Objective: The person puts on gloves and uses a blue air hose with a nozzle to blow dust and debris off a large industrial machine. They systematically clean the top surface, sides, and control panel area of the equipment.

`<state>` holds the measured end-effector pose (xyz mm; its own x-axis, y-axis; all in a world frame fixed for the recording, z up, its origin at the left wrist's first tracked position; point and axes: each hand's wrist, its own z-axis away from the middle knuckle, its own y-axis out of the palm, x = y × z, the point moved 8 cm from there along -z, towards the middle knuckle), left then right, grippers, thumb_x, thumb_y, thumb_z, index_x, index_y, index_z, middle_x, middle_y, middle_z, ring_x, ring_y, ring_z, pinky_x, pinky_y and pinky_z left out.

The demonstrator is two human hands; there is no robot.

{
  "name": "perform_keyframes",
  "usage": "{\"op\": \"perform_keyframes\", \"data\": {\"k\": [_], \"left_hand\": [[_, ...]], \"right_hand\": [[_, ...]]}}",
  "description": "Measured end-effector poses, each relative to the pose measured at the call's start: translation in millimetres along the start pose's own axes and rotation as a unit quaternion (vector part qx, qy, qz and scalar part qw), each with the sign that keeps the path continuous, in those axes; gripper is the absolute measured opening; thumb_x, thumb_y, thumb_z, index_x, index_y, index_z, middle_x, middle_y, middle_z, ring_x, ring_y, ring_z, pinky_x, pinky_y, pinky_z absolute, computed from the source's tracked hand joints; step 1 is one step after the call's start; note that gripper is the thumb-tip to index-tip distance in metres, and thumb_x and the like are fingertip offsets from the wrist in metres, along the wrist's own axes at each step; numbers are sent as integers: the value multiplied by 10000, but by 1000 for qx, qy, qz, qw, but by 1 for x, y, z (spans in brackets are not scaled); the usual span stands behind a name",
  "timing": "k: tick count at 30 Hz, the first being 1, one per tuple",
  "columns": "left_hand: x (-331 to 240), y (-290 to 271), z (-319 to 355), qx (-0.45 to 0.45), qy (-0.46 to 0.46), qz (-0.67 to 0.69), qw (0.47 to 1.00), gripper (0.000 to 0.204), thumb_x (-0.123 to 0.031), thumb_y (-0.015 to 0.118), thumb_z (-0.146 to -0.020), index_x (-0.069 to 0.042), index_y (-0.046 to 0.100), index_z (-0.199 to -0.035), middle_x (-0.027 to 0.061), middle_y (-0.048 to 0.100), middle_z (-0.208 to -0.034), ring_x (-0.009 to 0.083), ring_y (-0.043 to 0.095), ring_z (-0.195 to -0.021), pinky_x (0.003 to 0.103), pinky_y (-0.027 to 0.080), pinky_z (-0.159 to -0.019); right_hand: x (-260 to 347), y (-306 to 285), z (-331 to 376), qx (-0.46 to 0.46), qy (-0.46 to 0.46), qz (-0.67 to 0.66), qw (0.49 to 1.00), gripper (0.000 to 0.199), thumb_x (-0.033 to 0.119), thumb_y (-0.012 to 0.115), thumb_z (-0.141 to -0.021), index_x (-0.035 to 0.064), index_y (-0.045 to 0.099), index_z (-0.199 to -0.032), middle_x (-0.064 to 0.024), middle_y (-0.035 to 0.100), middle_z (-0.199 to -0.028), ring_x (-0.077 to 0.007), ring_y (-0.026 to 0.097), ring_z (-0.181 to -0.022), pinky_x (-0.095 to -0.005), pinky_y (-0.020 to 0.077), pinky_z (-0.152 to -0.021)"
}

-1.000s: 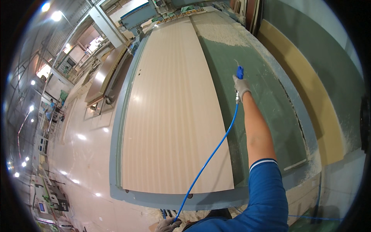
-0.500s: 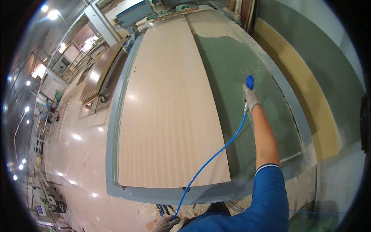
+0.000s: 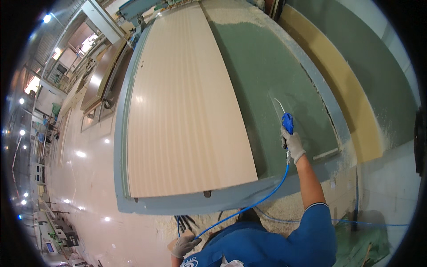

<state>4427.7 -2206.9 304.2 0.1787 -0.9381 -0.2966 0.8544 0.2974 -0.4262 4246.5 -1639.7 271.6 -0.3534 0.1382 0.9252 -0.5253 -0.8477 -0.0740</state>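
On the one machine bed (image 3: 160,205), the sawdust (image 3: 240,14) is gathered at the far end; for good work, it should be pushed outward in even strokes, away from the wooden panel (image 3: 187,111), so that none is driven beneath it. The blue hose (image 3: 254,205) should be kept slack and lifted off the panel's corner. The blue air gun (image 3: 288,123) is held over the near right part of the green surface; its thin nozzle (image 3: 279,105) is pointed forward and slightly left, and a low angle would be advised. By the gloved right hand (image 3: 294,145) the gun is gripped, the fingers being wrapped on its handle. By the gloved left hand (image 3: 184,244) the hose is held near the body, the fingers closed around it.

Counted by size: one bed, one panel upon it, two leaning boards (image 3: 333,75) at the right, one air gun, two gloved hands, two small holes (image 3: 142,64) in the panel.
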Motion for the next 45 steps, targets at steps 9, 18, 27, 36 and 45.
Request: {"op": "perform_keyframes", "data": {"k": [9,18,27,36,45], "left_hand": [[26,8,9,-69,22,-2,997,402,-446,661,-804,-69,704,-936,174,670,-803,296,658,-755,381,492,-677],[58,22,16,-107,51,-50,992,328,-389,675,-785,-83,704,-901,163,660,-757,313,648,-710,398,481,-633],[146,49,69,-174,74,-55,980,328,-400,662,-788,-96,702,-906,142,663,-749,292,649,-708,385,488,-632],[293,117,136,-192,50,1,980,338,-470,633,-783,-160,717,-890,117,673,-763,304,650,-727,412,493,-651],[385,165,188,-224,-36,73,971,308,-432,656,-785,-155,717,-906,141,670,-769,294,653,-744,409,487,-655]], "right_hand": [[-61,7,128,52,50,82,994,464,419,625,-865,79,523,-567,2,498,-494,-108,484,-440,-272,360,-443],[-82,-10,189,28,42,28,998,369,401,582,-902,93,557,-701,15,480,-523,-86,458,-445,-237,347,-440],[-115,4,288,-62,23,-70,995,318,375,567,-923,114,542,-742,21,472,-556,-77,433,-465,-235,337,-438],[-166,116,395,-23,22,-153,988,306,398,597,-896,151,540,-724,35,462,-567,-85,429,-477,-245,345,-452],[-160,398,478,261,29,11,965,378,404,610,-870,111,559,-638,1,503,-518,-128,477,-439,-290,369,-445]]}}
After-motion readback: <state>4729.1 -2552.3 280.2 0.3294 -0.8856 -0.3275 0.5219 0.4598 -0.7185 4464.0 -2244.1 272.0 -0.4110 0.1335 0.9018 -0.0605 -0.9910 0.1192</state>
